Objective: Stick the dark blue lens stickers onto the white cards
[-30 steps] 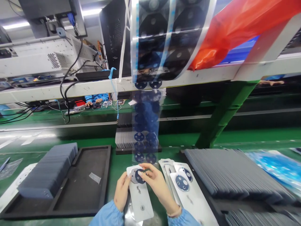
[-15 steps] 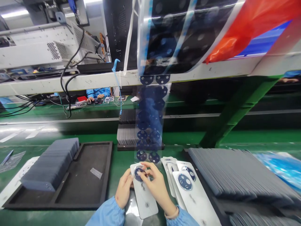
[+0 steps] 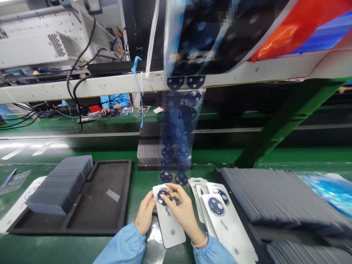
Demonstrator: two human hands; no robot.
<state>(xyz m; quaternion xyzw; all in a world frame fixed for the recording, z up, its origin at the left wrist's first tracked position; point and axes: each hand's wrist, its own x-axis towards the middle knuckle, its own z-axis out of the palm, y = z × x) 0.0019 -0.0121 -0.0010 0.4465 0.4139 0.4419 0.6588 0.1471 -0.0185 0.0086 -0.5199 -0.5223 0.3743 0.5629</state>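
A: Change?
B: Sticker (image 3: 160,198) has been shifted towards nine o'clock on the white panel (image 3: 171,223), low at six o'clock; apparently now being pressed.
A: Grasp?
B: Panel edge gripped by left hand (image 3: 145,214); sticker touched by right hand (image 3: 183,211), pinch unclear.

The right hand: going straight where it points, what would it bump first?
Probably the dark disc on the white panel, apparently already touched by the right hand; past that, perhaps the left hand. Depth is unclear.
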